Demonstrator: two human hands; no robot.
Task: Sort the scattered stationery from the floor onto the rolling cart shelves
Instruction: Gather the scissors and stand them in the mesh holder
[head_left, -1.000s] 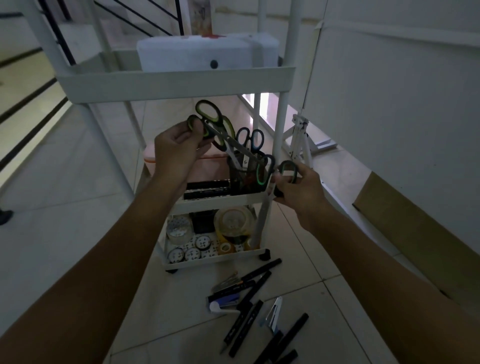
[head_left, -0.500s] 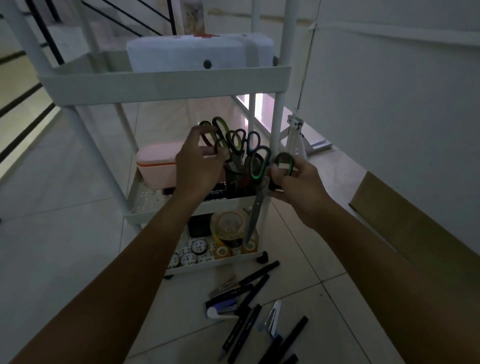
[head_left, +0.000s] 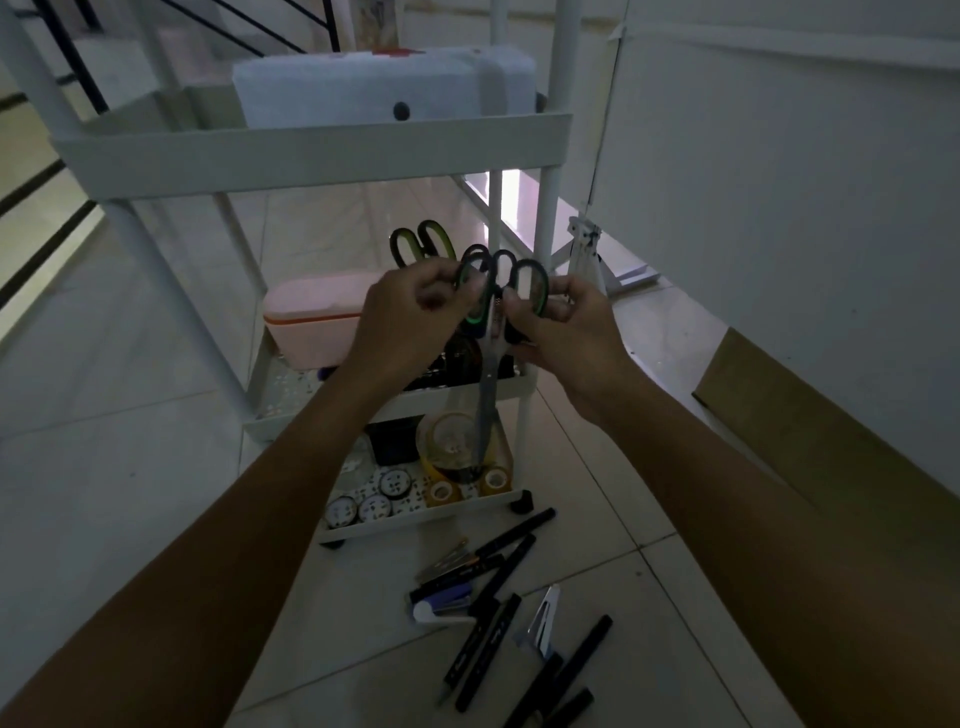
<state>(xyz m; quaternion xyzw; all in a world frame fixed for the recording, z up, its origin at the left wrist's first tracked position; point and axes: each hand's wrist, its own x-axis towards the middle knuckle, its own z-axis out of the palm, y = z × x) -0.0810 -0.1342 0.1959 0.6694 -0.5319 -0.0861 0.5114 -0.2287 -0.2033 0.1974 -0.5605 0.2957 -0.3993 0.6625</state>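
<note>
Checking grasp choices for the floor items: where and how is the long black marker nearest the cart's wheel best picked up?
Pinch the black marker mid-barrel from above, fingers across its width. It lies flat on the tile, angled toward the cart wheel, upper end free, lower end crowded by other pens.

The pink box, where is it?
The pink box sits on the cart's middle shelf, at its left end, just left of the left hand and below the white case on top.

Left hand (head_left: 410, 317): closing in on the right hand (head_left: 566, 332)
Scissors (head_left: 488, 364): now hanging blades-down, gripped by both hands
Camera: tilting downward
</note>
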